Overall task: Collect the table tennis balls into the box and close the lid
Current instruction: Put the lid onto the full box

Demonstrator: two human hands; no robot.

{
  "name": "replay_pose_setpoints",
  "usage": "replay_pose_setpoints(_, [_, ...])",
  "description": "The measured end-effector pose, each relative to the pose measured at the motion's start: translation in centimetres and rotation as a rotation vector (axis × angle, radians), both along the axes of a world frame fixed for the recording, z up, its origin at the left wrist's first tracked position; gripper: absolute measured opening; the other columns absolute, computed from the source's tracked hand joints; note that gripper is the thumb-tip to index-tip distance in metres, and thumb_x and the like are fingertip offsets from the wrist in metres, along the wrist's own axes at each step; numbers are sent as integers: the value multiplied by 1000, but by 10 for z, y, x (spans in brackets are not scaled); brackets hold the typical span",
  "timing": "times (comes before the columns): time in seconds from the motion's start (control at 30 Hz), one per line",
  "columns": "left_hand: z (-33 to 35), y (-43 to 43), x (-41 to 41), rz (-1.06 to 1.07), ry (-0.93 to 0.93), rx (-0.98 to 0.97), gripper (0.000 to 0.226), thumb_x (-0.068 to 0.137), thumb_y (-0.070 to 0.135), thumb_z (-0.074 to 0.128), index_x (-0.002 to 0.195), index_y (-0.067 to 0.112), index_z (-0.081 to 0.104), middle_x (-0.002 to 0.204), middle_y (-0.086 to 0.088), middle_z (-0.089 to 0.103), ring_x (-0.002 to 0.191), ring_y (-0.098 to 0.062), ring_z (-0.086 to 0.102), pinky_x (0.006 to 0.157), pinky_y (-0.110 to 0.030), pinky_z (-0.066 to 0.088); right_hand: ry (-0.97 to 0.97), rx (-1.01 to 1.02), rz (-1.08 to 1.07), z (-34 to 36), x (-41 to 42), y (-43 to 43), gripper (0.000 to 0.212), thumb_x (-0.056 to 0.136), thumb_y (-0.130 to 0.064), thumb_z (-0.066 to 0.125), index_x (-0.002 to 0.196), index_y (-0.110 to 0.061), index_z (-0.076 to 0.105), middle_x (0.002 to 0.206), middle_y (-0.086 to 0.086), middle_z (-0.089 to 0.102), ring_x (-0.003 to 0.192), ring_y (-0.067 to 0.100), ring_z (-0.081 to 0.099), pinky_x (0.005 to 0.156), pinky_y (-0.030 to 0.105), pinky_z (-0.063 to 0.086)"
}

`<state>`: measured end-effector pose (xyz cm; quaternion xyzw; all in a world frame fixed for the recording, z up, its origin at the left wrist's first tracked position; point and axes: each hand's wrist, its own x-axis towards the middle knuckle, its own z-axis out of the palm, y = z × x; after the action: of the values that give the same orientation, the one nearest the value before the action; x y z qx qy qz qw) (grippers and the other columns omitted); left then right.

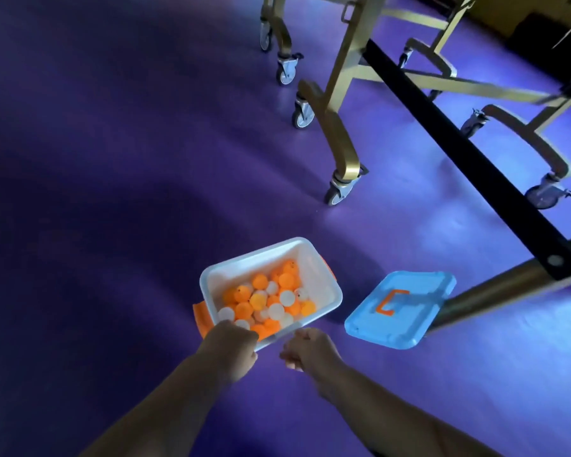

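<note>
A white plastic box [323, 285] with orange side clips stands open on the purple floor, holding several orange and white table tennis balls [267, 301]. Its blue lid [406, 321], with an orange handle on top, lies flat on the floor just to the right of the box. My left hand [233, 349] is curled at the box's near rim, fingers closed; what it holds is hidden. My right hand [305, 349] hovers just off the near right corner, fingers curled in, its contents not visible.
The gold wheeled frame [338, 140] of a table tennis table stands behind and to the right, with castors [337, 192] on the floor. A black bar [468, 153] and a gold leg [495, 291] pass just beside the lid. Purple floor [112, 192] spreads to the left.
</note>
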<state>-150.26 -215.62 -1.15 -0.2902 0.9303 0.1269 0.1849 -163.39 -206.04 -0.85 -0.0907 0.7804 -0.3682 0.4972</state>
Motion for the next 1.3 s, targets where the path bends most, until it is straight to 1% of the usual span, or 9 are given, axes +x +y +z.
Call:
replay_pose_setpoints(0.17, [7,-7,5,40,-112,1,28,91,27,47,116,18,57,116,-5,61,107,-24,59,78,-30,47,911,119,423,4,-51,44,25,84,-10,57,106,-19,65,97,-2,67,92,23,62,73,32,48])
replay_pose_setpoints(0.3, [8,-10,16,44,-152,45,23,89,24,48,108,18,59,97,-1,62,93,-18,61,67,-25,41,1467,97,603,1,-110,88,25,54,-4,74,75,-16,70,73,-2,67,75,26,63,63,34,50])
replay_pose_setpoints(0.5, [7,-11,17,50,-195,91,22,86,23,48,104,17,58,85,3,51,87,-18,58,65,-24,39,1563,420,897,3,-150,118,36,47,-17,84,79,-12,69,72,2,64,73,27,64,83,37,39])
replay_pose_setpoints(0.67, [6,-6,15,56,-87,132,20,87,39,48,81,20,49,78,5,50,74,-12,50,63,-22,37,1574,503,1176,2,-165,120,54,32,-19,88,82,-6,72,75,7,67,78,27,67,90,47,51])
replay_pose_setpoints(0.77, [7,-2,11,42,-5,84,26,88,44,48,89,19,57,78,6,49,73,-10,49,65,-21,39,1540,573,1276,4,-168,118,49,36,-27,90,77,-8,72,71,6,66,76,28,66,92,50,49])
replay_pose_setpoints(0.93, [15,4,4,45,45,17,33,90,45,47,103,20,62,93,2,60,82,-13,54,70,-21,41,1475,733,1387,13,-161,113,32,86,-15,58,117,-11,59,118,8,59,119,28,49,118,45,12])
replay_pose_setpoints(1.03, [19,6,-1,92,93,16,29,90,43,46,102,21,60,92,3,62,85,-15,56,69,-24,38,1500,685,1274,18,-155,106,30,84,-13,59,114,-14,60,115,5,59,118,25,51,116,39,18])
replay_pose_setpoints(1.17, [23,7,-7,134,239,-37,24,93,38,44,101,22,59,99,3,67,82,-16,56,67,-27,36,1529,494,810,23,-145,89,29,46,-14,87,62,-14,63,62,3,59,63,26,62,77,34,34])
replay_pose_setpoints(1.3, [29,11,-19,346,430,69,26,94,36,47,114,28,63,107,6,68,96,-17,63,75,-27,44,1550,183,531,32,-113,64,19,66,-29,63,68,-10,63,63,7,59,63,32,60,70,37,43])
